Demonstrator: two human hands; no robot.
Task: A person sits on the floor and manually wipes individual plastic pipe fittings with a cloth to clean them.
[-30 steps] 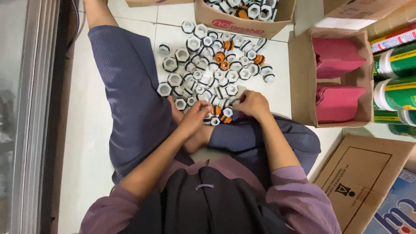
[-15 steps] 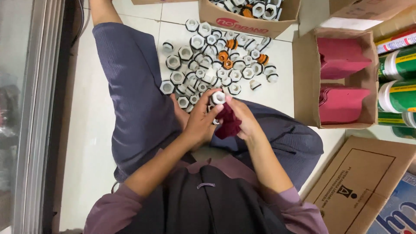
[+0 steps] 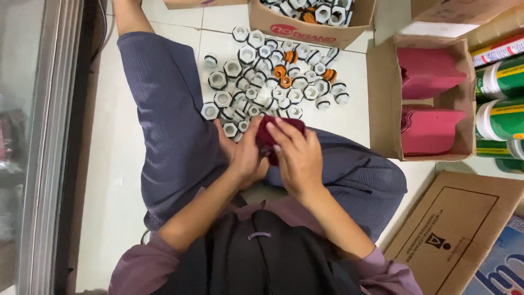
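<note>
Left hand (image 3: 243,155) and right hand (image 3: 297,155) both clasped around dark red cloth (image 3: 267,134), above lap. White hexagonal plastic fittings (image 3: 262,82) scattered on tiled floor (image 3: 117,164) just ahead.

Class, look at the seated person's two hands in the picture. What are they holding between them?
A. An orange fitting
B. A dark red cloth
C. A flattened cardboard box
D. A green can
B. Both the left hand and the right hand close around a dark red cloth above the lap, while the white and orange fittings lie loose on the tiled floor in front.
</note>
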